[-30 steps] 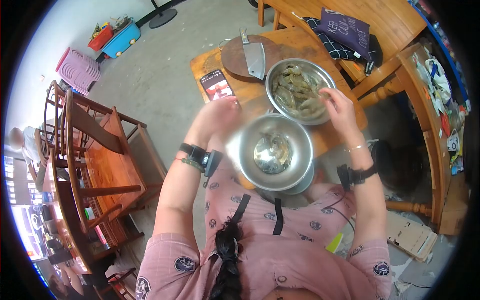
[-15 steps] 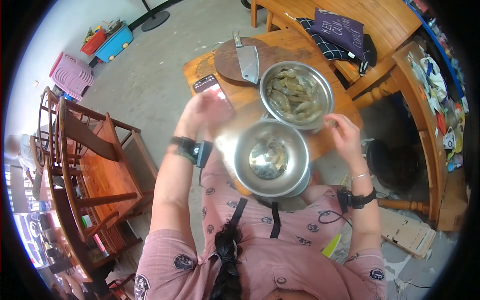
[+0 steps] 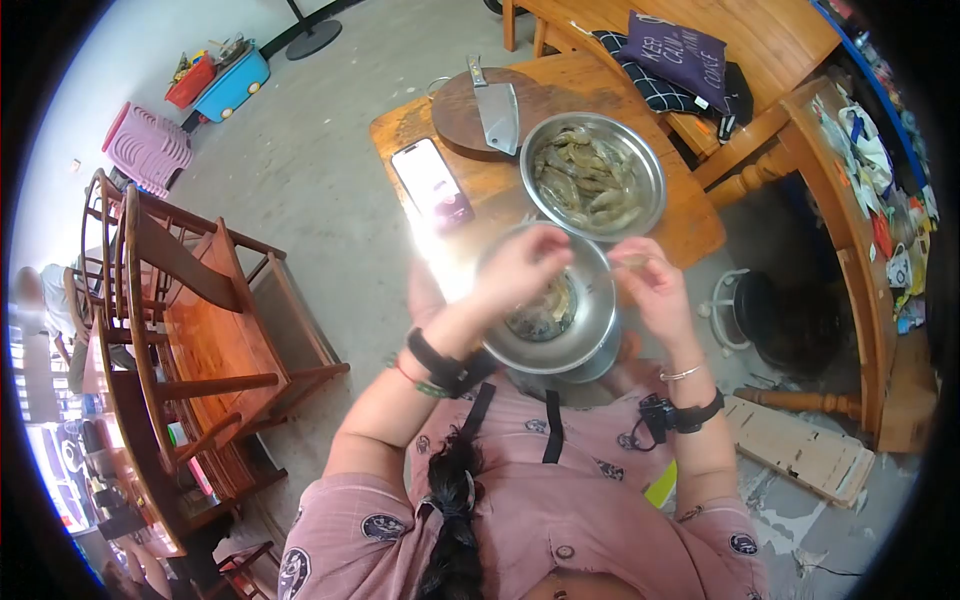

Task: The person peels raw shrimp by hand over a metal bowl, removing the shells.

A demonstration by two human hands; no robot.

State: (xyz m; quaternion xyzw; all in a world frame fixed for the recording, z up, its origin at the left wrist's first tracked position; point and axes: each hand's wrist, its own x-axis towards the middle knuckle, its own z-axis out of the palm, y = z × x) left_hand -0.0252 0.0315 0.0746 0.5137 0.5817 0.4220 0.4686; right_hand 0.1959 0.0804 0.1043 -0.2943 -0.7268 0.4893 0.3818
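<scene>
Over the lower steel bowl (image 3: 594, 318), my left hand (image 3: 522, 266) is closed in a pinch; whatever lies between its fingertips is hidden. My right hand (image 3: 657, 292), just off the bowl's right rim, has its fingers closed on a small greenish-brown shrimp (image 3: 632, 261), mostly covered by the fingers. Several grey, wet shrimp pieces (image 3: 553, 306) lie at the bottom of the lower bowl. Directly beyond it, a second steel bowl (image 3: 654, 180) holds a heap of raw shrimp (image 3: 585, 172).
A wooden table (image 3: 490, 190) bears a lit phone (image 3: 430, 182), a round chopping board (image 3: 455, 118) and a cleaver (image 3: 497, 118). Wooden chairs (image 3: 215, 290) stand to the left. A bench with cushions (image 3: 675, 62) is at the back right, near a black round stool (image 3: 765, 310).
My left hand has moved right, from above the phone to over the lower bowl. My right hand has shifted left and slightly down, closer to the left hand.
</scene>
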